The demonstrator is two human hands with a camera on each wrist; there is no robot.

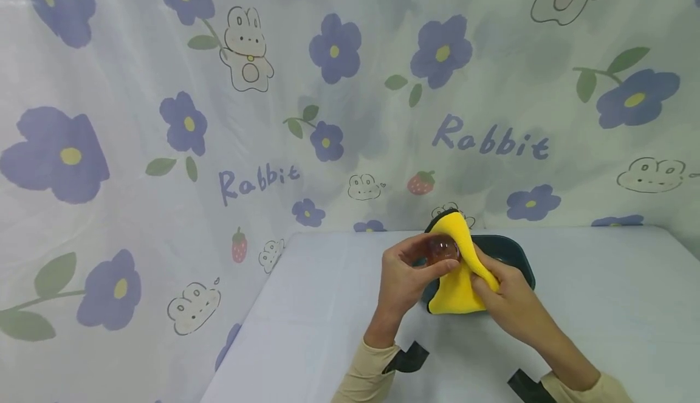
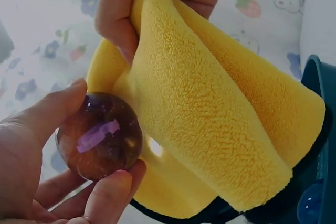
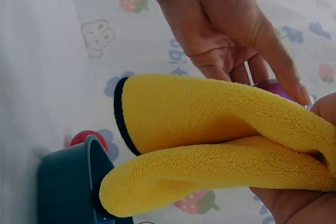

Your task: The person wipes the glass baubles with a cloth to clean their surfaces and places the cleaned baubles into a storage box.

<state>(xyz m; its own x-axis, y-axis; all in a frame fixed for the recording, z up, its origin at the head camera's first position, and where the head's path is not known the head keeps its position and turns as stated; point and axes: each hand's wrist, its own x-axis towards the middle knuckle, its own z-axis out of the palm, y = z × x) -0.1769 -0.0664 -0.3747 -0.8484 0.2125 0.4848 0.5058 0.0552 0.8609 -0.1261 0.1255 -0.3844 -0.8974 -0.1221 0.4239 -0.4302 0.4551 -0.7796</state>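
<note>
My left hand (image 1: pixel 400 281) grips a clear purplish ball (image 2: pixel 107 156) between thumb and fingers; a small pink-purple shape shows inside it. A yellow towel (image 1: pixel 458 290) with a dark border hangs folded from my right hand (image 1: pixel 511 299), which pinches it on its right side. The towel lies right against the ball's side in the left wrist view. In the right wrist view the towel (image 3: pixel 178 111) hides most of the ball, and only a purple part of it shows past the left fingers. Both hands are raised over a dark teal basin.
The dark teal basin (image 1: pixel 519 257) stands on the white table (image 1: pixel 317 306), partly hidden by the towel and hands. A blue ball (image 2: pixel 311 205) shows inside it, and a red ball (image 3: pixel 90 140) at its rim. A patterned curtain (image 1: pixel 377 105) hangs behind the table.
</note>
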